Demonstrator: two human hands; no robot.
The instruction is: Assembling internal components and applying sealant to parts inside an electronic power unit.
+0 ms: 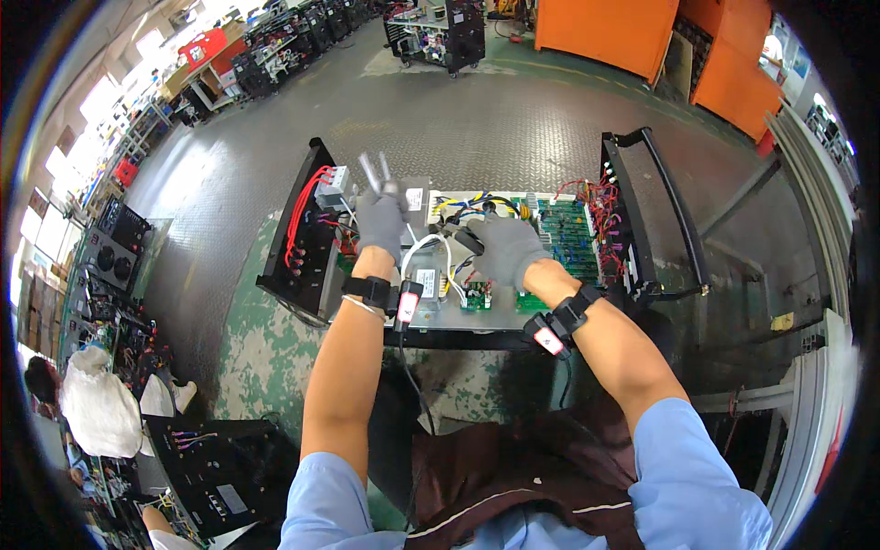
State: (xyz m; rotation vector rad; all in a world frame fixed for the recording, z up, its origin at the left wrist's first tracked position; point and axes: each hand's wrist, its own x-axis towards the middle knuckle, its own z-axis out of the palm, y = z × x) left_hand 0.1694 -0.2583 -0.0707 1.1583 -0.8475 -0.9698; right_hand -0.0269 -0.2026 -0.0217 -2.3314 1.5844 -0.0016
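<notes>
My left hand (380,218), in a grey glove, is closed around a pale two-pronged tool (374,170), whose prongs point away from me. Motion blur hides its exact kind. My right hand (506,249), also gloved, reaches down among the wires in the middle of an open electrical chassis (477,317). Its fingers are bent beside a black part (469,240); what they grip is hidden. A white cable (424,242) loops between my hands. To the right of my right hand stands a green circuit board (568,236); yellow and black wires (477,203) run behind it.
The chassis has black end panels, the right one with a handle bar (676,206). Red cables (301,220) hang inside the left panel. Orange cabinets (600,35) and a wheeled unit (438,37) stand far off. A metal frame (811,403) is at right, a black machine panel (215,477) at lower left.
</notes>
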